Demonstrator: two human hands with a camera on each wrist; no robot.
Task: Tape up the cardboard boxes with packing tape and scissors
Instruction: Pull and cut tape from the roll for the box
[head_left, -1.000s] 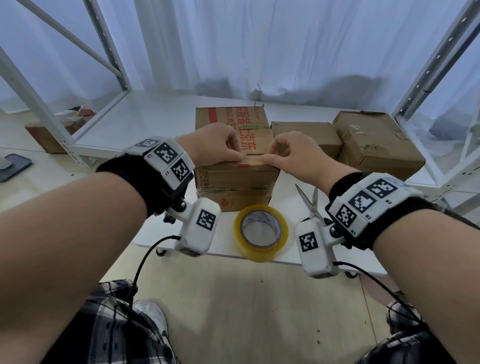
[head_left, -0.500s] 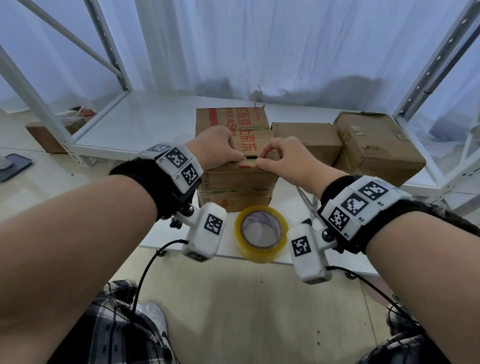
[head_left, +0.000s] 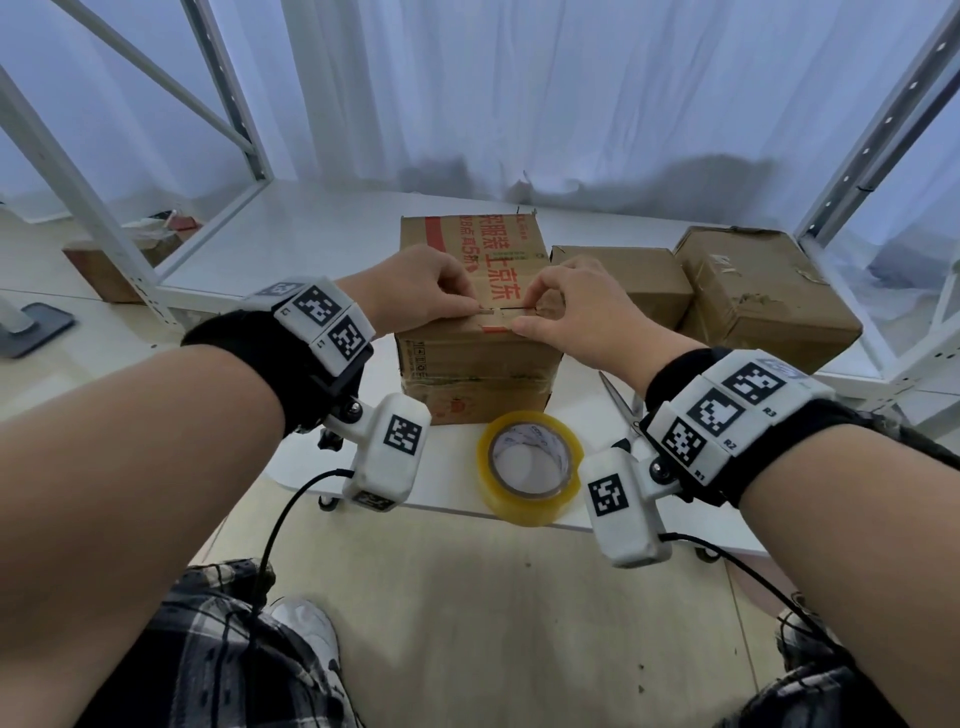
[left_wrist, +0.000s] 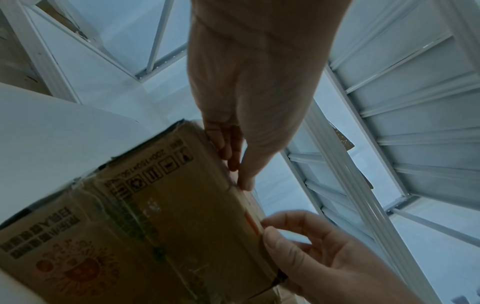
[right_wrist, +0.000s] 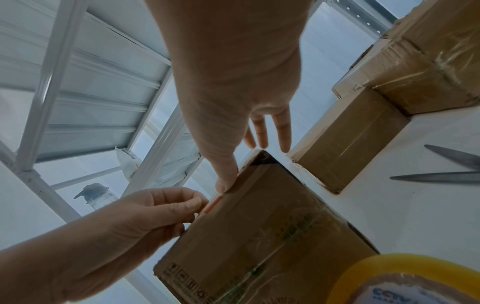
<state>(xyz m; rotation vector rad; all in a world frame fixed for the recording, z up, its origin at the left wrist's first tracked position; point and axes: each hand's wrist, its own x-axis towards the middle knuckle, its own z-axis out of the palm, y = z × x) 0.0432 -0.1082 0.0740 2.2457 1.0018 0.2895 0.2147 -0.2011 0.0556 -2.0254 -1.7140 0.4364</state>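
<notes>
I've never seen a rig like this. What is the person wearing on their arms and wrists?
Both forearms are bare. Each wrist has a black band carrying white blocks printed with black square codes. A white camera box, also coded, hangs below each wrist, trailing a thin black cable. The right band's blocks are labelled R1, R2, R3.

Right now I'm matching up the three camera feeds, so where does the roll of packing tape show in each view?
Head: the roll of packing tape lies flat at the table's near edge, lower centre, in front of the printed cardboard box.
Left wrist: not in view.
Right wrist: only its yellow rim shows in the bottom right corner.
Shared landmark: the printed cardboard box, in all three views.
</notes>
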